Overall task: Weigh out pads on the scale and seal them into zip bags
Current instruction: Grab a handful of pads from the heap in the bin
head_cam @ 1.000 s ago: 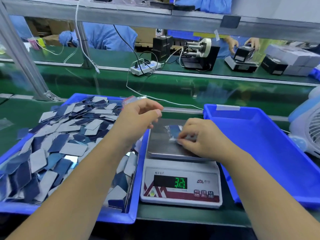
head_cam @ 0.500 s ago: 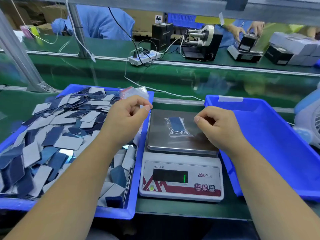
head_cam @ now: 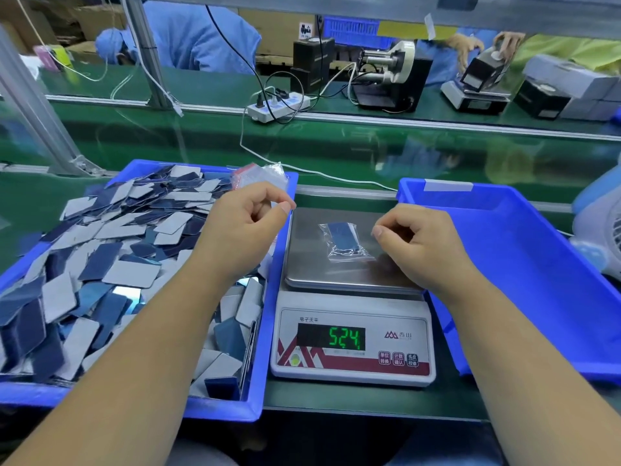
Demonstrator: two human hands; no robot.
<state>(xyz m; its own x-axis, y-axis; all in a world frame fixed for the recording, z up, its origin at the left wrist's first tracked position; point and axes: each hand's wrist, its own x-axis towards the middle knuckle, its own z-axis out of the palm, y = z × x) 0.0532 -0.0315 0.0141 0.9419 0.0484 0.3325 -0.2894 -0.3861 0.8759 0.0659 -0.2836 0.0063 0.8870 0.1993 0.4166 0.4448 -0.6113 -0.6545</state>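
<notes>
Display now lit | bagged pads [head_cam: 346,242] on scale [head_cam: 353,334] | left hand [head_cam: 245,227], right hand [head_cam: 420,243]: grips curled, empty

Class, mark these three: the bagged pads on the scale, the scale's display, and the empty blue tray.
bagged pads [head_cam: 346,242], head view, middle of the blue pad inside.
scale's display [head_cam: 331,337], head view, green digits.
empty blue tray [head_cam: 524,250], head view, bare floor.
</notes>
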